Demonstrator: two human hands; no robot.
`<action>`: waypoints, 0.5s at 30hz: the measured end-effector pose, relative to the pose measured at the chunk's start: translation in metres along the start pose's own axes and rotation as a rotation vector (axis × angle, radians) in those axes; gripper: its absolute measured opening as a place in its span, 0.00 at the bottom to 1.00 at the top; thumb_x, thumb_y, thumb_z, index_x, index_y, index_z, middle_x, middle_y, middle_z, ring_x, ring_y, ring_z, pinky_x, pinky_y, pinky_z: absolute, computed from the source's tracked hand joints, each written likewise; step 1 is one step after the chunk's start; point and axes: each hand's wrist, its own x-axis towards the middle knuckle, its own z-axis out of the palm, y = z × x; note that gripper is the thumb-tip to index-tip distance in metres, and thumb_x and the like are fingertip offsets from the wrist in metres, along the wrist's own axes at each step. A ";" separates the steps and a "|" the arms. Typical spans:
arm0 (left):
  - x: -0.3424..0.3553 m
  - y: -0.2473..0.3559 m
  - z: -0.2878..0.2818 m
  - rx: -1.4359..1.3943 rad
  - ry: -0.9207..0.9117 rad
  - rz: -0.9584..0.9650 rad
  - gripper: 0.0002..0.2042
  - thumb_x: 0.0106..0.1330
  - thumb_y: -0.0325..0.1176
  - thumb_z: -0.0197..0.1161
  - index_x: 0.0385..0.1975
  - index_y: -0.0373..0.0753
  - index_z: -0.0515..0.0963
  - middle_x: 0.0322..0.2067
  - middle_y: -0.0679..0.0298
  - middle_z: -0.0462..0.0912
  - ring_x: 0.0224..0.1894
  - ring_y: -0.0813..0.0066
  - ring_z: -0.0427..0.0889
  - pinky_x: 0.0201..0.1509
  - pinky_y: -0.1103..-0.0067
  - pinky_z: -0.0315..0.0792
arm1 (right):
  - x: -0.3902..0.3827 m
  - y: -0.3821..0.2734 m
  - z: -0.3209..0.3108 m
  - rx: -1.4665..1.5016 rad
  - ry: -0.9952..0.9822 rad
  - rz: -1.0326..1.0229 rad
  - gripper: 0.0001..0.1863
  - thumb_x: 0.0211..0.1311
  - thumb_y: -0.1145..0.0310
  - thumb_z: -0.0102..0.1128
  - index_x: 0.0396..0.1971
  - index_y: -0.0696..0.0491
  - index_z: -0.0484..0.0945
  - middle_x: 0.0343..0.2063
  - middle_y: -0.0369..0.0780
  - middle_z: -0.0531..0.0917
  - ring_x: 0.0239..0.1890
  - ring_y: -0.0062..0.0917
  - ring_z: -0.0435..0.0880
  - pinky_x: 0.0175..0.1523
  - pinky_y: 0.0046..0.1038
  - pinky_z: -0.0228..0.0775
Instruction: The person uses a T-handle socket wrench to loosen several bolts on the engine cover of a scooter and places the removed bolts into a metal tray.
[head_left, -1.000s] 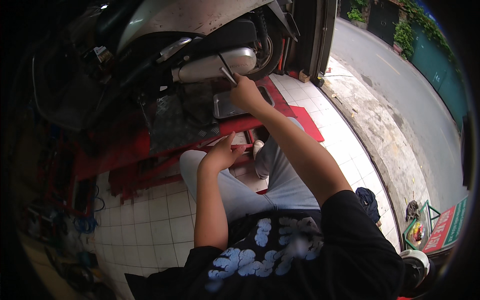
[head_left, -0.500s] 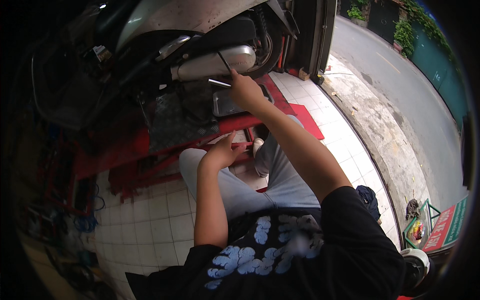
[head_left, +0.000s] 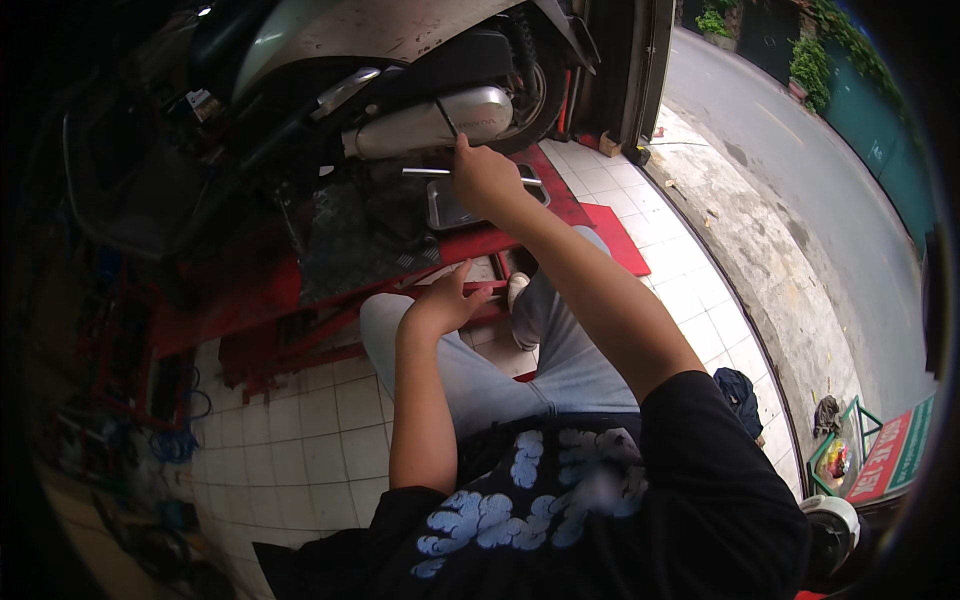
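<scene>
My right hand (head_left: 487, 182) is closed around a T-handle wrench (head_left: 420, 171). The bright crossbar sticks out on both sides of the fist. Its dark shaft runs up and left to the silver side cover (head_left: 400, 132) of a scooter, low beside the rear wheel (head_left: 545, 95). Whether the tip sits on a bolt is too small to tell. Below that hand lies a metal tray (head_left: 436, 212), partly hidden by it. My left hand (head_left: 440, 303) holds nothing, its fingers apart above my left knee.
The scooter (head_left: 380, 45) stands on a red lift platform (head_left: 480, 240) with a dark tread plate (head_left: 350, 240). White floor tiles (head_left: 320, 460) surround it. A red ramp flap (head_left: 615, 240) lies at the right. Beyond the doorway are a street (head_left: 840, 180) and a sign (head_left: 890, 450).
My right hand has turned the T-handle wrench, so its crossbar now lies nearly level and shows on both sides of the fist. My left hand has barely moved.
</scene>
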 end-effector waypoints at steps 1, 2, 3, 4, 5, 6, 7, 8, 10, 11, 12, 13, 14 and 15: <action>0.000 0.002 -0.003 -0.019 -0.011 -0.013 0.38 0.68 0.51 0.61 0.73 0.35 0.60 0.67 0.45 0.70 0.68 0.55 0.71 0.71 0.69 0.64 | 0.000 0.000 -0.001 0.062 -0.010 0.018 0.17 0.65 0.75 0.47 0.51 0.62 0.75 0.32 0.51 0.84 0.35 0.34 0.86 0.35 0.35 0.75; 0.001 0.000 -0.003 -0.029 -0.007 -0.004 0.38 0.68 0.51 0.61 0.73 0.35 0.60 0.67 0.45 0.70 0.69 0.55 0.70 0.72 0.69 0.63 | 0.001 -0.001 -0.001 0.125 -0.020 0.035 0.17 0.64 0.75 0.47 0.52 0.62 0.74 0.34 0.52 0.84 0.37 0.35 0.87 0.35 0.36 0.75; 0.000 -0.001 -0.002 -0.044 -0.001 0.002 0.38 0.68 0.51 0.61 0.73 0.35 0.60 0.67 0.45 0.70 0.70 0.55 0.69 0.72 0.69 0.63 | -0.001 -0.003 -0.002 0.556 0.013 0.222 0.17 0.65 0.76 0.46 0.53 0.60 0.73 0.32 0.49 0.82 0.34 0.31 0.84 0.33 0.34 0.72; 0.000 -0.002 -0.001 -0.060 0.005 0.008 0.38 0.68 0.51 0.61 0.73 0.35 0.60 0.67 0.45 0.70 0.71 0.55 0.68 0.72 0.69 0.62 | -0.004 -0.006 -0.003 0.986 0.045 0.412 0.17 0.66 0.76 0.45 0.54 0.59 0.72 0.29 0.45 0.80 0.31 0.27 0.80 0.31 0.32 0.69; 0.001 -0.003 -0.001 -0.047 0.002 0.007 0.38 0.68 0.51 0.61 0.73 0.35 0.60 0.67 0.45 0.69 0.71 0.55 0.68 0.73 0.69 0.62 | -0.006 -0.008 -0.004 1.414 0.078 0.603 0.17 0.68 0.77 0.44 0.54 0.57 0.72 0.27 0.42 0.77 0.27 0.23 0.77 0.29 0.30 0.66; -0.002 0.002 -0.003 -0.031 -0.005 0.008 0.38 0.68 0.51 0.61 0.73 0.35 0.60 0.67 0.45 0.69 0.71 0.56 0.68 0.73 0.70 0.62 | -0.008 -0.008 -0.009 1.577 0.045 0.643 0.18 0.70 0.76 0.42 0.57 0.55 0.69 0.24 0.35 0.70 0.22 0.19 0.65 0.27 0.27 0.59; -0.004 0.006 -0.004 -0.016 -0.012 0.008 0.38 0.68 0.51 0.60 0.73 0.35 0.60 0.68 0.45 0.69 0.71 0.56 0.68 0.73 0.70 0.62 | -0.006 -0.007 -0.008 1.556 0.038 0.627 0.18 0.69 0.76 0.42 0.58 0.56 0.69 0.24 0.35 0.71 0.21 0.20 0.67 0.27 0.28 0.60; -0.002 0.004 -0.002 -0.020 -0.013 0.014 0.38 0.69 0.51 0.60 0.72 0.34 0.60 0.68 0.45 0.68 0.71 0.56 0.67 0.73 0.70 0.61 | -0.002 -0.007 -0.007 1.535 0.031 0.611 0.19 0.69 0.76 0.42 0.58 0.57 0.69 0.25 0.36 0.72 0.21 0.21 0.68 0.26 0.28 0.61; 0.000 0.004 0.000 -0.021 -0.018 0.031 0.37 0.69 0.50 0.60 0.72 0.34 0.60 0.69 0.46 0.67 0.72 0.56 0.66 0.74 0.70 0.60 | 0.008 -0.004 -0.006 1.497 0.026 0.573 0.19 0.69 0.75 0.42 0.59 0.59 0.69 0.25 0.37 0.75 0.20 0.23 0.71 0.26 0.29 0.63; 0.001 0.004 0.001 -0.021 -0.022 0.029 0.37 0.69 0.50 0.60 0.72 0.34 0.60 0.69 0.46 0.67 0.72 0.56 0.66 0.74 0.70 0.60 | 0.013 -0.002 -0.006 1.477 0.026 0.554 0.20 0.69 0.75 0.42 0.59 0.60 0.69 0.25 0.38 0.77 0.20 0.24 0.72 0.26 0.30 0.64; -0.001 0.006 -0.001 -0.025 -0.025 0.016 0.37 0.69 0.50 0.60 0.72 0.34 0.60 0.69 0.46 0.66 0.72 0.56 0.65 0.74 0.70 0.59 | 0.012 -0.007 -0.006 1.458 0.014 0.541 0.20 0.69 0.75 0.43 0.59 0.61 0.69 0.25 0.38 0.78 0.20 0.24 0.74 0.26 0.31 0.66; -0.003 0.007 -0.001 -0.028 -0.028 0.005 0.37 0.69 0.50 0.60 0.72 0.34 0.60 0.70 0.46 0.66 0.73 0.56 0.65 0.75 0.70 0.59 | 0.009 -0.010 -0.008 0.801 -0.017 0.319 0.22 0.67 0.74 0.44 0.60 0.62 0.69 0.27 0.41 0.80 0.23 0.28 0.78 0.28 0.32 0.69; -0.002 0.005 0.000 -0.026 -0.027 0.004 0.37 0.69 0.50 0.60 0.72 0.34 0.60 0.70 0.46 0.66 0.73 0.56 0.65 0.75 0.70 0.59 | 0.005 -0.012 -0.010 0.146 -0.044 0.091 0.23 0.66 0.74 0.46 0.60 0.64 0.69 0.29 0.44 0.83 0.26 0.31 0.82 0.30 0.34 0.73; -0.001 0.004 0.000 -0.022 -0.025 0.007 0.37 0.69 0.50 0.59 0.72 0.34 0.60 0.70 0.46 0.66 0.73 0.56 0.65 0.75 0.70 0.59 | 0.000 -0.015 -0.013 -0.509 -0.065 -0.143 0.25 0.64 0.73 0.48 0.60 0.66 0.70 0.31 0.47 0.86 0.29 0.34 0.87 0.32 0.35 0.76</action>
